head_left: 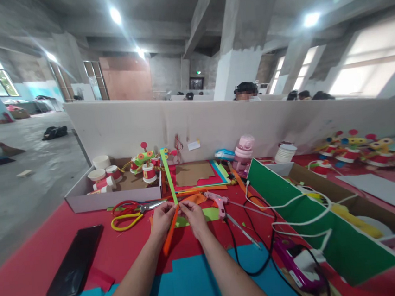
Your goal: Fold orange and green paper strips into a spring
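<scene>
Side by side over the red table, my left hand [164, 219] and my right hand [194, 217] pinch two paper strips where they meet. The light green strip [168, 176] rises away from my fingertips, while the orange strip [171, 236] hangs down between my wrists. How the two strips join is hidden by my fingers. Just left of my left hand lie scissors with yellow handles [126, 222] and red-handled pliers [150, 206]. A pink glue gun [218, 202] rests to the right of my right hand. Orange and green paper scraps [211, 214] lie beneath my hands.
A box [115, 201] with paper cups and cup figures stands back left, a phone [74, 262] in front of it. Blue sheets [192, 279] cover the near edge. Cables, a purple power strip [296, 264] and a green-sided box [316, 215] occupy the right. A white partition [209, 128] stands behind.
</scene>
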`<state>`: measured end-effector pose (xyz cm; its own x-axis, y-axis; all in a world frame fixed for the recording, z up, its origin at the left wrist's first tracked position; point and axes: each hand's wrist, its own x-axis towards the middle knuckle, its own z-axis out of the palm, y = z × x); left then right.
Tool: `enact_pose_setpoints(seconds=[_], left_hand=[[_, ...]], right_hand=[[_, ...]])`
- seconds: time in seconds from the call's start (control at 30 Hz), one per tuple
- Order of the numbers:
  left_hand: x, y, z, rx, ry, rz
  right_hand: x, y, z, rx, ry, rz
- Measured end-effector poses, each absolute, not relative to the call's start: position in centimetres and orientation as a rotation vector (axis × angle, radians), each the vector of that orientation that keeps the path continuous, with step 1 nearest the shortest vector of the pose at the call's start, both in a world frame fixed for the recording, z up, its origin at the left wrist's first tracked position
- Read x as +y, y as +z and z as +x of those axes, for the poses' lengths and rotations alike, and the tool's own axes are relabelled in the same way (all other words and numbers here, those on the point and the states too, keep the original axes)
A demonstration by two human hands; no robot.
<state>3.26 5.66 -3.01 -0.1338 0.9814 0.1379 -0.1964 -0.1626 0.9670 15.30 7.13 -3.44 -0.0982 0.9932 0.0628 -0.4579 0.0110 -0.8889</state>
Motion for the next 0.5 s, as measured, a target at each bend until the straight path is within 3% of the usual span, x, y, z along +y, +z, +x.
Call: enact_pose_setpoints(seconds=[0.5], left_hand=[[5.51,-3.26,3.36,1.079,1.495,1.146]], right_hand=[[7.25,-3.24,15.35,-0.966,1.355,-0.841]])
